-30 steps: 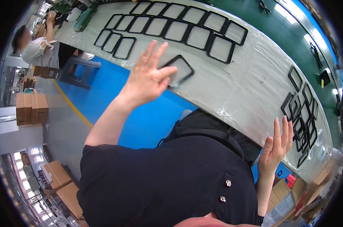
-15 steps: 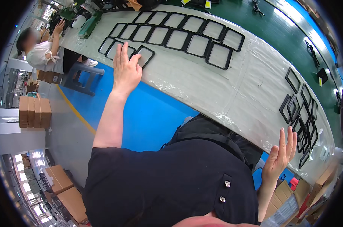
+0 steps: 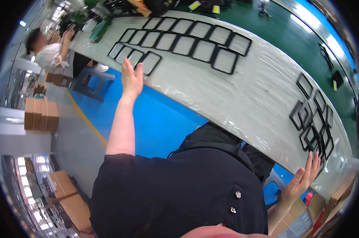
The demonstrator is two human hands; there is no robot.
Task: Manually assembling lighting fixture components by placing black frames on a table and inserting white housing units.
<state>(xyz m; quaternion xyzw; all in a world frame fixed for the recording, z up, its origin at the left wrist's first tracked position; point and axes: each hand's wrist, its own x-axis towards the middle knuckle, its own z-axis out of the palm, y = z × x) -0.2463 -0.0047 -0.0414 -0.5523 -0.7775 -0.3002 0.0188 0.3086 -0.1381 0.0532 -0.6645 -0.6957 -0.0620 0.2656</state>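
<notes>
Several black rectangular frames (image 3: 204, 51) with rounded corners lie in rows across the left and middle of the covered table. My left hand (image 3: 132, 80) is open at the table's near edge, fingers stretched out and holding nothing. Beside its thumb lies one black frame (image 3: 151, 63) at the near end of the rows; the fingers partly hide another. At the right end of the table rests a loose, overlapping heap of similar black frames (image 3: 315, 119). Just in front of that heap my right hand (image 3: 303, 180) is raised, open with fingers extended and nothing in it.
The long table (image 3: 258, 95) has a shiny, pale plastic cover. Open cardboard boxes (image 3: 340, 190) stand at its right end. A grey stool (image 3: 93, 83) and a seated person (image 3: 54, 55) are at the far left. Cartons (image 3: 40, 114) stand on the floor to the left.
My left hand has drawn back from the nearest frame toward the table edge. My right hand has shifted a little right and nearer. The whole view has tilted slightly.
</notes>
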